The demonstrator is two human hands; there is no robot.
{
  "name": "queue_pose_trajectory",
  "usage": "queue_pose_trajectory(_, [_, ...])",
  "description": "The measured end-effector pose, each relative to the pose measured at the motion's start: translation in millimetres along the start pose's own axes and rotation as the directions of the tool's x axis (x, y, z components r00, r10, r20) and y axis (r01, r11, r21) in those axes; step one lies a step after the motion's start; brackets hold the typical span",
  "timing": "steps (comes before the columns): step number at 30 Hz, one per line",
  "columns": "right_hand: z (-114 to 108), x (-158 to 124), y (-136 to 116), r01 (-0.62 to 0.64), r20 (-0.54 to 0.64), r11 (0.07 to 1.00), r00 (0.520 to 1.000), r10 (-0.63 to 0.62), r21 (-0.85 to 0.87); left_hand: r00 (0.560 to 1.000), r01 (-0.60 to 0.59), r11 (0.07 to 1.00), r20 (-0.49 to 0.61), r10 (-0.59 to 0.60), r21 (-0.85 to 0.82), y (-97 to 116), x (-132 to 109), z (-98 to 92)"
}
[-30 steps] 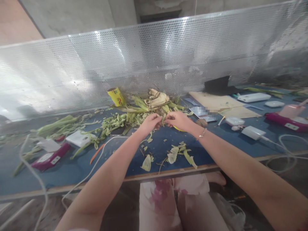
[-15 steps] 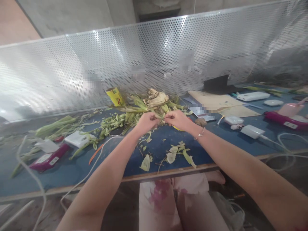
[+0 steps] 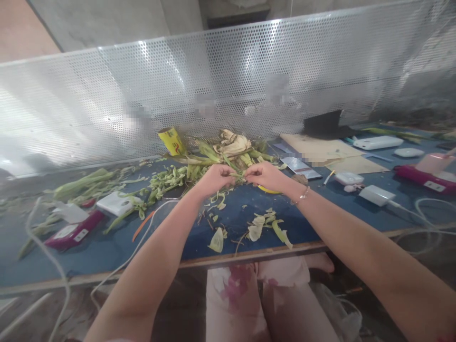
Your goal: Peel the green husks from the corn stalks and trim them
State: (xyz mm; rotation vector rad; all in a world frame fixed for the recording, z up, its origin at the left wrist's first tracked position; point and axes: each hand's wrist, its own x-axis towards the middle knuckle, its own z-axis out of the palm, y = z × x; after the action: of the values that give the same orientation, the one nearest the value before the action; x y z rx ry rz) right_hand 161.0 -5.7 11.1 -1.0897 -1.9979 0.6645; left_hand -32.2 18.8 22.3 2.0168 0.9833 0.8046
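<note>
My left hand (image 3: 218,179) and my right hand (image 3: 262,175) meet over the table, fingertips pinched at either end of a short pale green plant strip (image 3: 238,175). Parts of the strip are hidden by the fingers. Just behind them lies a heap of green leaves and stalks with a dry, cream-coloured husk bundle (image 3: 233,144) on top. To the left of my left hand is a pile of knotted green plant pieces (image 3: 167,181). Loose pale peels (image 3: 256,230) and a wider peel (image 3: 216,241) lie nearer the table edge. A yellow object (image 3: 268,189) shows partly under my right wrist.
A perforated metal screen (image 3: 228,71) stands behind the blue table (image 3: 231,218). Magenta tissue packs (image 3: 75,232), a white box (image 3: 117,204), a yellow tube (image 3: 173,141), a phone (image 3: 302,168), brown paper (image 3: 322,148) and a white charger (image 3: 376,195) lie around. White cables cross the table's front edge.
Both hands stay pinched on the green strip, with slight finger movement and a little more of a thin green stalk showing between them. The whole view has shifted slightly.
</note>
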Motion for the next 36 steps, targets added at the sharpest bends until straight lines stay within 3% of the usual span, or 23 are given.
queue_pose_trajectory(4, [-1, -1, 1, -0.004, 0.047, 1.0, 0.999, 0.004, 0.016, 1.0, 0.03, 0.996, 0.009, -0.029, -0.085, 1, 1, 0.5])
queue_pose_trajectory(7, [-2, -1, 5, 0.043, -0.014, 0.998, 0.999, -0.044, -0.052, 0.995, 0.038, 0.995, -0.085, -0.046, -0.092, 1, 2, 1.9])
queue_pose_trajectory(11, [-4, -1, 8, 0.161, -0.21, 0.979, 0.96, -0.184, -0.121, 0.98, 0.008, 0.999, -0.197, 0.002, 0.052, 0, 3, 6.9])
queue_pose_trajectory(15, [-2, 0, 7, 0.255, -0.169, 0.949, 0.943, -0.287, -0.187, 0.985, -0.009, 0.974, -0.164, 0.047, 0.227, 4, 1, 13.0])
queue_pose_trajectory(18, [-1, -1, 4, 0.25, -0.152, 0.935, 0.944, -0.294, -0.252, 0.978, -0.048, 0.966, -0.183, 0.097, 0.254, 7, -1, 15.3])
queue_pose_trajectory(26, [3, -4, 1, 0.254, -0.1, 0.926, 0.952, -0.291, -0.278, 0.978, -0.053, 0.985, -0.19, 0.085, 0.165, -1, 1, 18.1])
queue_pose_trajectory(33, [6, -1, 4, 0.122, -0.164, 0.962, 0.973, -0.164, -0.243, 0.98, -0.011, 0.979, -0.197, -0.031, -0.206, -8, 5, 30.9])
queue_pose_trajectory(36, [7, 0, 4, 0.069, -0.178, 0.981, 0.979, -0.102, -0.182, 0.987, -0.01, 0.964, -0.157, -0.032, -0.264, -8, 5, 35.5])
